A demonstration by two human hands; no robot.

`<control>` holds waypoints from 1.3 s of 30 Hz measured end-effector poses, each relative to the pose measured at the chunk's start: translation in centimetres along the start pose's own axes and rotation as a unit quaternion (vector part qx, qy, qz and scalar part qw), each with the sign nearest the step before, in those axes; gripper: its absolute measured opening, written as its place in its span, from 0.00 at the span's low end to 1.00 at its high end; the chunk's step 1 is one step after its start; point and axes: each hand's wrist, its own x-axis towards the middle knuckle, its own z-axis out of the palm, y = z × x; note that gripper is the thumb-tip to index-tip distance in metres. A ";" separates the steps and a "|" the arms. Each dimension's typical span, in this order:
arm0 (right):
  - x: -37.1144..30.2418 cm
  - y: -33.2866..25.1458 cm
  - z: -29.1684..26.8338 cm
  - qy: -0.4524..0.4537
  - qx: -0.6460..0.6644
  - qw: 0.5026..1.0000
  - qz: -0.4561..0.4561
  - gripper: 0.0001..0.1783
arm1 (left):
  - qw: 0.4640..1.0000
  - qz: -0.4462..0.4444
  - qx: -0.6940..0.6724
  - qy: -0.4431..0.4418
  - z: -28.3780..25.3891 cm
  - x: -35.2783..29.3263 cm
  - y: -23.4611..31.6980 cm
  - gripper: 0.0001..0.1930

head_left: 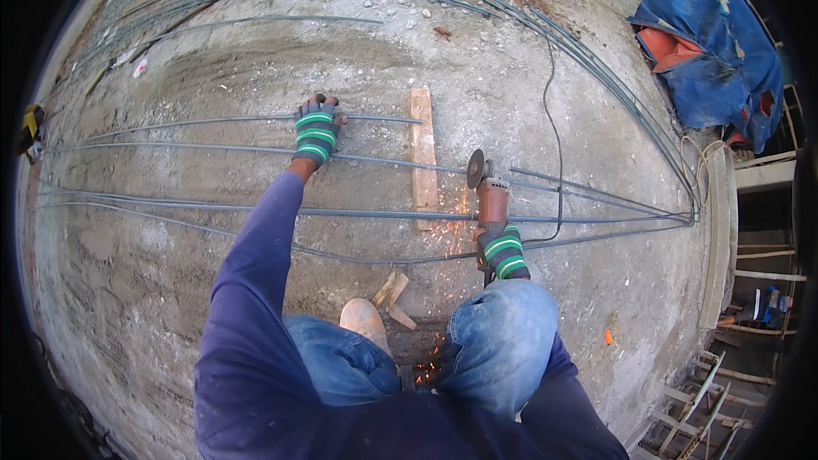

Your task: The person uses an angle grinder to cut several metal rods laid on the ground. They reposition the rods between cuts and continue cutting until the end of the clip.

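Observation:
My right hand [503,254], in a dark glove with green stripes, is closed round the body of an angle grinder [492,203]. The grinder's cutting disc [475,169] stands on edge against a thin steel rebar [383,159]. Orange sparks [458,215] spray from there back toward my legs. My left hand [315,132], gloved alike, is closed over the farther rebar [375,117], left of a wooden plank [423,162]. Under the bars this plank lies crosswise. More rebars [358,213] run nearer to me, passing below the grinder.
The grinder's cord [552,111] trails away over the rough concrete floor [213,60]. Long rebars [596,68] lie beyond. A blue tarp-covered heap [707,43] stands far right, by the slab edge [720,238]. Bent wood scraps [394,298] lie beside my shoe [365,322].

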 end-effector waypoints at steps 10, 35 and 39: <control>0.8 1.3 0.6 -0.011 0.009 1.000 0.005 0.25 | 0.937 0.326 -0.128 0.008 -4.7 -8.2 3.9 0.15; -0.6 -0.1 0.5 -0.020 -0.003 1.000 0.018 0.29 | 0.956 0.248 0.000 -0.160 -4.1 -6.4 3.1 0.08; -0.7 -1.0 0.2 -0.012 -0.038 0.999 0.035 0.24 | 0.957 0.255 -0.006 -0.139 -4.1 -6.5 3.1 0.08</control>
